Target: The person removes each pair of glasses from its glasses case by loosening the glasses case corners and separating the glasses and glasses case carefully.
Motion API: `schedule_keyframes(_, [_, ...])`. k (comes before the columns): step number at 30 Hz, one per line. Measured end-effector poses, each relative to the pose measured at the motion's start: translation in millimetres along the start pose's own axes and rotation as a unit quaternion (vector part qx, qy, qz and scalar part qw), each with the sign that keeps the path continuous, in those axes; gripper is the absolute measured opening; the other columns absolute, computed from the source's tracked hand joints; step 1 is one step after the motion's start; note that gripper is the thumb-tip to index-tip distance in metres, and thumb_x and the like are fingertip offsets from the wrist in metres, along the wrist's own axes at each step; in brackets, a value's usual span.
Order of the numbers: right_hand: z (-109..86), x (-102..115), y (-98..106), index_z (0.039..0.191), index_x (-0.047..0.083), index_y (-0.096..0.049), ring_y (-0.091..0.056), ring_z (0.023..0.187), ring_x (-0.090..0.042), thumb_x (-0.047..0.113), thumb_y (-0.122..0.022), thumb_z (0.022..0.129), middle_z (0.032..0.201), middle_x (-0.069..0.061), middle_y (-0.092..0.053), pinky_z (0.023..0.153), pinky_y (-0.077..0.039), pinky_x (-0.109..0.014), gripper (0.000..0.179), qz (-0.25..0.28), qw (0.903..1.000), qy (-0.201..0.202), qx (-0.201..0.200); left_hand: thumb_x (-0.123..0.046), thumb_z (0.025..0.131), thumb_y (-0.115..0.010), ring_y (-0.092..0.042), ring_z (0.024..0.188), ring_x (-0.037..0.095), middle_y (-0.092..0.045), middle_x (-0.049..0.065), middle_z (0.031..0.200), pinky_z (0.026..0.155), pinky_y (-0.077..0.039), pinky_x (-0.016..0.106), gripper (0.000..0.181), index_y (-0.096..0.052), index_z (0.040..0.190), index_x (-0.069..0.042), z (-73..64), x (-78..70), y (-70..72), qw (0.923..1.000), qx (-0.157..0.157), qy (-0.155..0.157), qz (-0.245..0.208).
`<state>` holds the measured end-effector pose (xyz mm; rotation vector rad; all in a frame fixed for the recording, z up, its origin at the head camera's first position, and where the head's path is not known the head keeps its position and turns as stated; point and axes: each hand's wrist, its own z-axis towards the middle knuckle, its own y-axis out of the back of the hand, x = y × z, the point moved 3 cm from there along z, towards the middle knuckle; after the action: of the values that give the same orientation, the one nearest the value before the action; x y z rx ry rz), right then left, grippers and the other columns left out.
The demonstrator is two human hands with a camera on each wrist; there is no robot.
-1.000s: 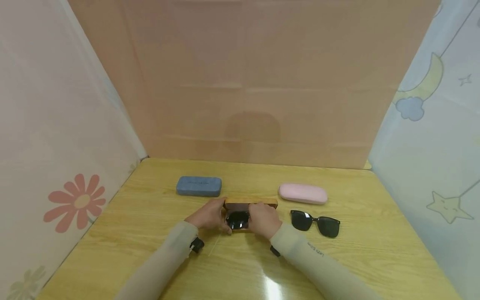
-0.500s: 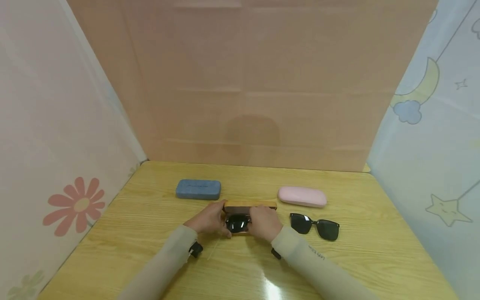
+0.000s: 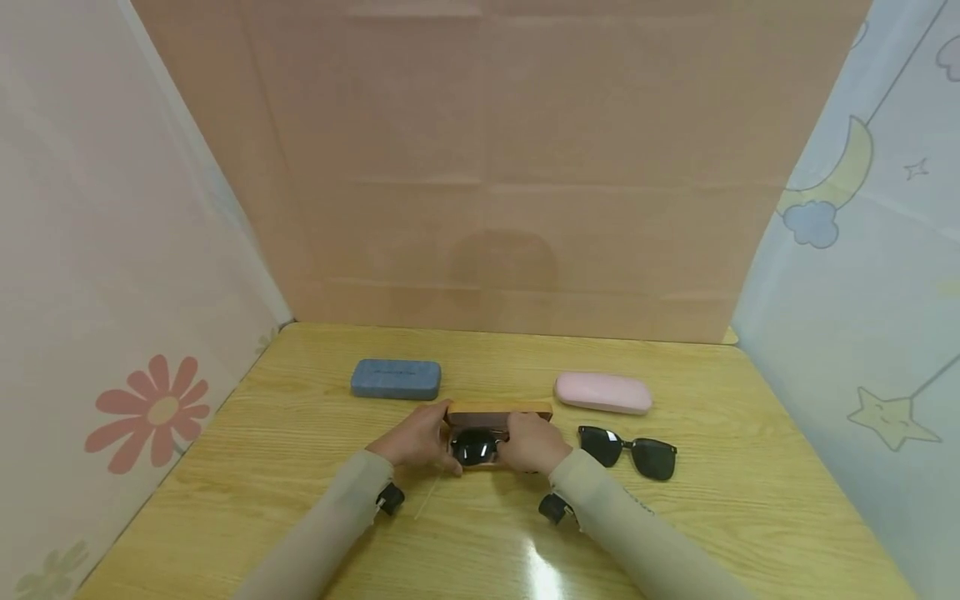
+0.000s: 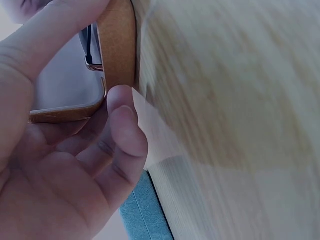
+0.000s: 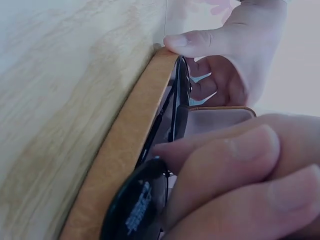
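Observation:
An open brown glasses case with a pale lining lies mid-table, its lid raised at the back. My left hand grips the case's left end, thumb at the front edge and fingers behind. Dark sunglasses sit in the case; one lens rises over the front wall in the right wrist view. At their bridge, my right hand pinches the sunglasses with bent fingers. That hand covers the right lens in the head view. The left wrist view shows the brown case wall beside the left fingertips.
To the right lies a second pair of dark sunglasses. Behind are a closed blue glasses case at left and a closed pink one at right. Fabric walls stand round the wooden table.
My right hand has turned slightly at the wrist and shifted a little to the right, showing more of the sunglasses' bridge. The left hand keeps its grip on the case.

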<state>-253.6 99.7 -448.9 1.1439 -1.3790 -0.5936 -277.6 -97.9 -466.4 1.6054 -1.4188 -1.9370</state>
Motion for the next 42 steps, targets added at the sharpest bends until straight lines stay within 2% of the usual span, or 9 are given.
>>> schedule_keyframes(8, [-1.3,-4,1,0.076,0.010,-0.060,-0.043,0.045,-0.013,0.021,-0.063,0.094,0.058,0.000,-0.049,0.042,-0.033,-0.028,0.022,0.018,0.9998,0.000,-0.004,-0.036,0.063,-0.096,-0.057,0.099,0.019,-0.063,0.004,0.116,0.090,-0.048,0.044,0.088,-0.052,0.134,-0.009,1.7,0.2,0.6,1.0000,0.005,0.000,-0.005])
schedule_keyframes(15, [-1.0,-3,4,0.073,0.011,-0.060,-0.046,0.051,-0.014,0.021,-0.064,0.095,0.063,0.001,-0.051,0.046,-0.036,-0.030,0.024,0.016,0.9994,0.024,-0.016,-0.038,0.064,-0.096,-0.057,0.116,0.026,-0.062,0.011,0.126,0.101,-0.046,0.049,0.112,-0.036,0.150,0.001,2.3,0.5,1.1,0.9999,0.005,0.011,0.005])
schedule_keyframes(19, [-4.5,0,7,0.086,0.009,-0.068,-0.052,0.064,-0.016,0.020,-0.067,0.092,0.077,0.000,-0.061,0.053,-0.042,-0.034,0.012,0.017,0.9986,0.040,-0.029,-0.035,0.063,-0.097,-0.059,0.107,0.023,-0.064,0.009,0.120,0.099,-0.047,0.048,0.102,-0.045,0.143,-0.001,0.8,1.3,0.9,1.0000,0.004,0.006,-0.005])
schedule_keyframes(24, [-13.7,1,12,0.094,0.007,-0.069,-0.054,0.069,-0.016,0.018,-0.068,0.092,0.086,-0.003,-0.066,0.057,-0.045,-0.035,0.010,0.020,0.9971,0.058,-0.045,-0.033,0.061,-0.098,-0.059,0.102,0.018,-0.064,0.001,0.112,0.094,-0.049,0.044,0.074,-0.057,0.120,-0.016,1.0,3.7,0.1,0.9998,-0.002,-0.013,-0.014])
schedule_keyframes(28, [-22.8,-2,20,0.097,0.008,-0.069,-0.052,0.068,-0.015,0.018,-0.068,0.093,0.089,-0.003,-0.066,0.057,-0.042,-0.033,0.011,0.023,0.9965,0.063,-0.049,-0.032,0.062,-0.097,-0.058,0.101,0.017,-0.064,0.000,0.114,0.088,-0.049,0.041,0.072,-0.058,0.120,-0.017,1.8,3.1,0.8,0.9997,-0.002,-0.018,-0.014])
schedule_keyframes(30, [-27.0,-4,25,0.098,0.009,-0.070,-0.052,0.069,-0.015,0.018,-0.069,0.093,0.091,-0.002,-0.067,0.058,-0.042,-0.033,0.011,0.023,0.9966,0.063,-0.047,-0.033,0.063,-0.097,-0.058,0.102,0.018,-0.063,0.002,0.117,0.086,-0.050,0.040,0.076,-0.057,0.125,-0.013,1.8,2.6,1.1,0.9999,-0.001,-0.013,-0.009])
schedule_keyframes(32, [-31.2,-9,31,0.098,0.010,-0.070,-0.052,0.070,-0.015,0.018,-0.069,0.093,0.093,-0.002,-0.068,0.061,-0.043,-0.033,0.010,0.016,0.9968,0.063,-0.047,-0.035,0.064,-0.096,-0.058,0.108,0.021,-0.063,0.006,0.122,0.090,-0.050,0.041,0.088,-0.052,0.135,-0.006,1.5,2.0,1.1,1.0000,0.001,-0.003,-0.005])
schedule_keyframes(37, [-42.3,-20,44,0.099,0.011,-0.070,-0.052,0.066,-0.013,0.019,-0.070,0.093,0.090,0.000,-0.068,0.061,-0.044,-0.033,0.010,0.014,0.9974,0.054,-0.044,-0.036,0.066,-0.095,-0.051,0.128,0.031,-0.058,0.015,0.135,0.106,-0.043,0.048,0.119,-0.027,0.154,0.007,-1.2,1.4,0.7,0.9997,0.007,0.023,-0.004])
schedule_keyframes(42, [-49.6,-30,52,0.098,0.011,-0.071,-0.050,0.061,-0.012,0.016,-0.068,0.094,0.084,0.001,-0.064,0.055,-0.039,-0.030,0.007,0.046,0.9963,0.062,-0.039,-0.037,0.067,-0.095,-0.051,0.128,0.032,-0.058,0.015,0.134,0.106,-0.043,0.049,0.119,-0.027,0.154,0.007,-3.6,0.4,2.2,0.9996,0.011,0.026,-0.002])
